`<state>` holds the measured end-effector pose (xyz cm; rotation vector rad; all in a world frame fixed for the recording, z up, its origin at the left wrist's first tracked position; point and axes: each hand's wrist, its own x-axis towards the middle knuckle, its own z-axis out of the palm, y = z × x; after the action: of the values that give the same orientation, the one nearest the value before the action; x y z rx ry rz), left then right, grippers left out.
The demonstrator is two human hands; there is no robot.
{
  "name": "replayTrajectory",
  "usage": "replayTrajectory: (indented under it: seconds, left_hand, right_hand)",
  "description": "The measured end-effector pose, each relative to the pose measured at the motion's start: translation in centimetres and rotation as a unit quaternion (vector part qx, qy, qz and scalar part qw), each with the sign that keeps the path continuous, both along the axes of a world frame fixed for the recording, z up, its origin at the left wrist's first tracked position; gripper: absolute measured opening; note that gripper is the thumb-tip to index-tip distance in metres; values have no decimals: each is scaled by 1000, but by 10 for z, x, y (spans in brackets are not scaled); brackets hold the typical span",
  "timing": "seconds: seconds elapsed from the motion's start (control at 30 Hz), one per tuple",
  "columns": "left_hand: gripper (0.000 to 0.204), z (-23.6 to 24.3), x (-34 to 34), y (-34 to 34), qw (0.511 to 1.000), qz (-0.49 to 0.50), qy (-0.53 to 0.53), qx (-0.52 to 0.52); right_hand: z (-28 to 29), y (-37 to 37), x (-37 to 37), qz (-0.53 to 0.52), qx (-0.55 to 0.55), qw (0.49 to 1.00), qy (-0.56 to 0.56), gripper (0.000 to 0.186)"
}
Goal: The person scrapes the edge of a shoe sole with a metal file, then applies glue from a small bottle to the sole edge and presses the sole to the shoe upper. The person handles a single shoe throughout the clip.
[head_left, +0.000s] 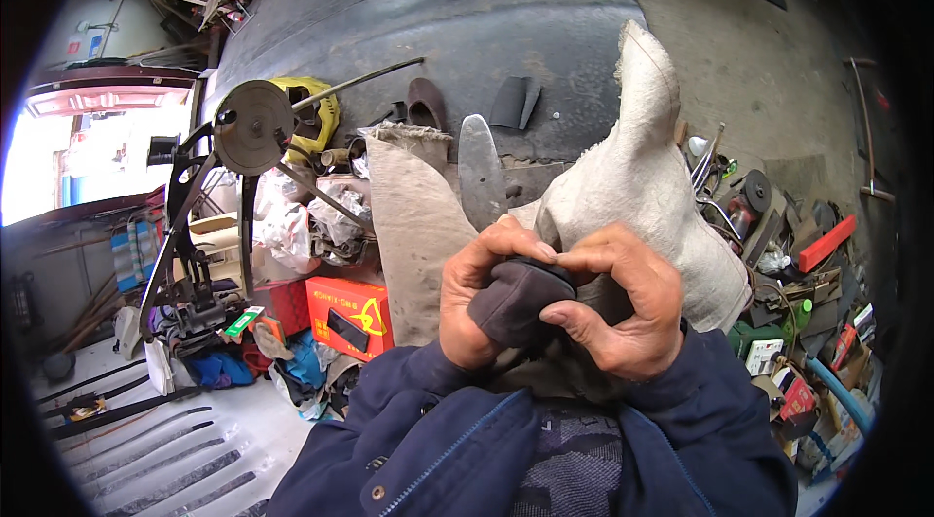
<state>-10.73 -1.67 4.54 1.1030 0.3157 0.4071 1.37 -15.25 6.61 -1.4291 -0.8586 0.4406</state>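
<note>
Right in the middle, close against the body: a dark shoe, rounded end toward the camera, held up off the lap. The left hand wraps around its side, fingers curled in, thumb up at the top edge. The right hand comes in from the other side, forefinger meeting the left thumb at the black rim, its own thumb lower down against the cloth. Both grips are closed right down on the shoe, no slack showing. One hand seems to cradle while both sets of fingertips work the rim; holding it this near probably helps the eyes. What lies between the tips, if anything, I can't tell.

Beneath and beyond, a pale cloth spreads over the lap, likely shielding the clothes. Next to it, a grey blade-shaped piece lies pointing away. Left now: a red box with a phone on top, apparently serving as a handy shelf. Yellow lettering and a yellow emblem mark that box; a green-and-white packet has print too small to read. Beyond stands a machine with a big round wheel. Over right, a red bar tops the jumbled tools.
</note>
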Motion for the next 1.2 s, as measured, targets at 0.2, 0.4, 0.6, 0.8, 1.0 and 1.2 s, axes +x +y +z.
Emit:
replayTrajectory:
  seconds: [0.2, 0.4, 0.6, 0.8, 1.0, 1.2]
  left_hand:
    - [33, 2, 1, 1, 999, 5, 25, 48]
    - [45, -5, 1, 1, 1000, 19, -12, 11]
    - [46, -11, 4, -4, 997, 64, -24, 23]
    - [48, -12, 6, -12, 993, 114, -28, 19]
    - [50, -14, 8, -11, 985, 121, -76, 93]
    - [47, -14, 8, -11, 984, 124, -83, 93]
  right_hand:
    - [-5, 1, 0, 0, 5, 1000, -16, 30]
    - [-8, 7, 0, -5, 3, 1000, -26, 29]
    - [-9, 8, 2, -1, 8, 999, -32, 36]
    - [-13, 8, 1, 4, 5, 999, -43, 48]
    - [-11, 5, 5, 31, 8, 998, -46, 47]
    - [-8, 7, 6, 40, 13, 998, -42, 46]
